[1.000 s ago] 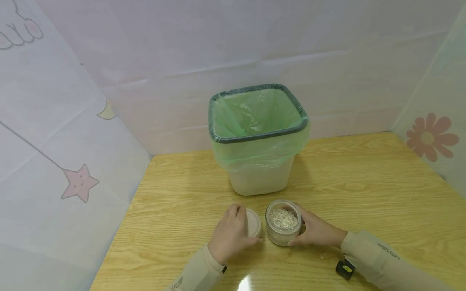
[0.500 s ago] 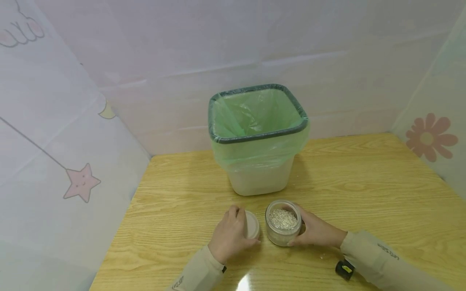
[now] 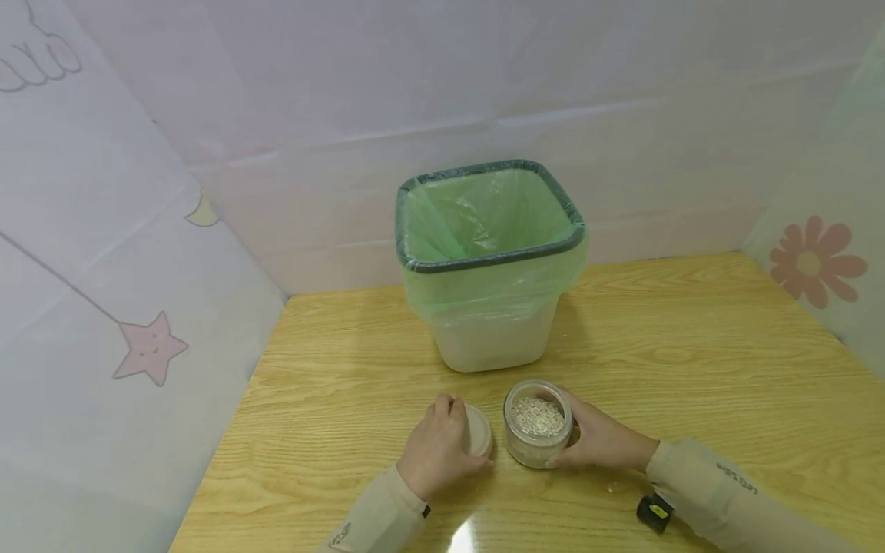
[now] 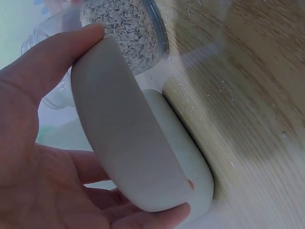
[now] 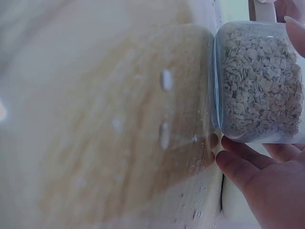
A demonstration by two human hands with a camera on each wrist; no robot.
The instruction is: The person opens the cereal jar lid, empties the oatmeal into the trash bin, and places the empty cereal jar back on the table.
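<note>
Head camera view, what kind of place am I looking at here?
Perhaps a screened-off tabletop workspace; I can't be certain. There's a wood-grain table, a creased, pale, cartoon-printed backdrop on three sides, and a bin standing on the table.

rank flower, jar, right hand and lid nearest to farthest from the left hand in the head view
1. Lid: held in the left hand.
2. Jar: just to its right.
3. Right hand: on the jar's right side.
4. Flower: far right, on the wall.
</note>
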